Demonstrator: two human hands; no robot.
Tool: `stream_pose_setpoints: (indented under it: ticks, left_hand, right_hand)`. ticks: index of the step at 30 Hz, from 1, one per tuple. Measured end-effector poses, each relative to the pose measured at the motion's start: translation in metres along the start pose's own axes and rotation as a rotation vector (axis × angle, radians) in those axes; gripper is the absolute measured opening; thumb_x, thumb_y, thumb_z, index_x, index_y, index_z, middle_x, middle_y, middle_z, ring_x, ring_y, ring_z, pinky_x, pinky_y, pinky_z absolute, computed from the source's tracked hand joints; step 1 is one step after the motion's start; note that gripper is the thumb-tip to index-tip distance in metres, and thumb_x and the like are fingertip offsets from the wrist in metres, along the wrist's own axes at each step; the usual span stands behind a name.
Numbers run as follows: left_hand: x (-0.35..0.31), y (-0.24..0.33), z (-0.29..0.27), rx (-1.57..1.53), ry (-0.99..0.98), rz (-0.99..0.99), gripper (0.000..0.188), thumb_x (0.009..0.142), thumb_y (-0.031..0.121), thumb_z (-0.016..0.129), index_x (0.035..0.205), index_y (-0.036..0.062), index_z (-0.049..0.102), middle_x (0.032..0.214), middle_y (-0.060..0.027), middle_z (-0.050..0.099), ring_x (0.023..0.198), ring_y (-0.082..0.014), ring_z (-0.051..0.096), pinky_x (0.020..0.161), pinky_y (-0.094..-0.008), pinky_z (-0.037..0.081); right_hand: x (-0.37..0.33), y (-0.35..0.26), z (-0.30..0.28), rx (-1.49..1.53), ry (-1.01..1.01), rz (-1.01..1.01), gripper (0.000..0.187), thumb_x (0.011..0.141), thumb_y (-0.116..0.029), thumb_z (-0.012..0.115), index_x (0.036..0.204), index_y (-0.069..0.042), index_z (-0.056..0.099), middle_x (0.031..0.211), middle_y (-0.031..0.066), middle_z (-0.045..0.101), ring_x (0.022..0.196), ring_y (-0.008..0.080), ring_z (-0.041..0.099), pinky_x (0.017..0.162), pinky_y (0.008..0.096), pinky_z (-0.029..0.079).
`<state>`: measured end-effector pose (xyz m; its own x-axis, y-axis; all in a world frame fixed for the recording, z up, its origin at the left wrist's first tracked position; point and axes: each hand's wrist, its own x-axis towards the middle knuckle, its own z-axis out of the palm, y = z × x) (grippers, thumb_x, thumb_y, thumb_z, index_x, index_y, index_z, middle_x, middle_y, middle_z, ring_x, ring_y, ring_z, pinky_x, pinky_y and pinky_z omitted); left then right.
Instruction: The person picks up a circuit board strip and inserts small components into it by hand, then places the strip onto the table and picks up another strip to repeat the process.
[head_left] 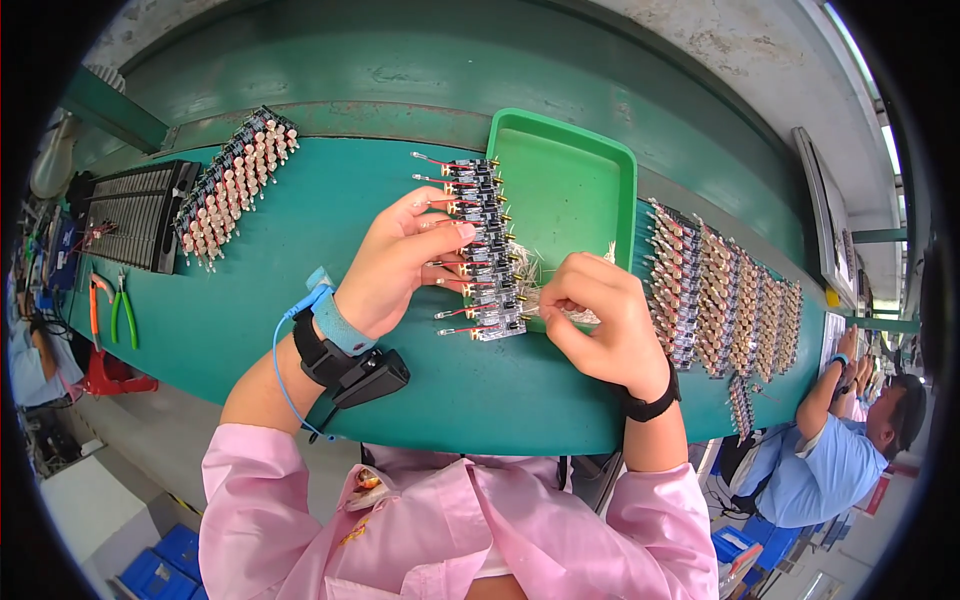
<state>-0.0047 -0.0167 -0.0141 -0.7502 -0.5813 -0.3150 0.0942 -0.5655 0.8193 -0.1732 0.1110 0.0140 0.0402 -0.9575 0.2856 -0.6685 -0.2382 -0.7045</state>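
Note:
My left hand (392, 262) grips a long strip of small black circuit boards (487, 262), its fingers closed over the left edge. Short red wires with pale tips stick out from that side, and brass-coloured pins line the other. The strip stands lengthwise in front of me, partly over a green plastic tray (565, 175). Inside the tray lies a pile of thin white pieces (527, 268). Over the tray's near end, just right of the strip, my right hand (605, 318) is closed with thumb and forefinger together. Whatever it pinches, if anything, is too small to make out.
Rows of similar board strips (715, 290) stand at the right, and another bundle (240, 185) at the far left beside a black slotted rack (135, 215). Green-handled cutters (123, 312) and an orange-handled tool (97, 305) lie at left. A person in blue (825, 465) sits right.

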Motion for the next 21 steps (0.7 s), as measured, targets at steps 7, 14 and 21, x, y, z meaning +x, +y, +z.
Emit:
stream_pose_setpoints:
  ticks: [7, 14, 21]
  left_hand:
    - [-0.0008, 0.0009, 0.001, 0.003, 0.002, 0.007, 0.021, 0.082, 0.012, 0.057, 0.101, 0.0062, 0.048, 0.085, -0.0048, 0.059, 0.07, -0.0123, 0.058, 0.057, -0.026, 0.049]
    - [-0.0005, 0.0007, 0.0013, 0.002, 0.002, 0.007, 0.022, 0.082, 0.012, 0.057, 0.101, 0.0062, 0.048, 0.084, -0.0048, 0.059, 0.07, -0.0123, 0.058, 0.058, -0.0257, 0.049]
    - [-0.0008, 0.0005, 0.0012, 0.003, 0.007, 0.009, 0.023, 0.082, 0.013, 0.058, 0.101, 0.0063, 0.048, 0.083, -0.0042, 0.058, 0.069, -0.0117, 0.058, 0.058, -0.0253, 0.048]
  right_hand:
    - [-0.0019, -0.001, -0.0009, 0.0, 0.015, -0.042, 0.01, 0.056, 0.004, 0.055, 0.062, -0.003, 0.051, 0.059, 0.0054, 0.049, 0.053, 0.017, 0.047, 0.048, 0.0269, 0.037]
    - [-0.0024, -0.004, -0.0004, -0.026, -0.005, -0.046, 0.011, 0.056, 0.003, 0.057, 0.062, -0.002, 0.049, 0.058, 0.0087, 0.044, 0.053, 0.025, 0.046, 0.049, 0.0329, 0.038]
    - [-0.0021, -0.0041, 0.0001, -0.046, -0.012, -0.055, 0.012, 0.055, 0.003, 0.057, 0.061, -0.002, 0.048, 0.058, 0.0091, 0.044, 0.053, 0.0255, 0.046, 0.048, 0.0332, 0.038]
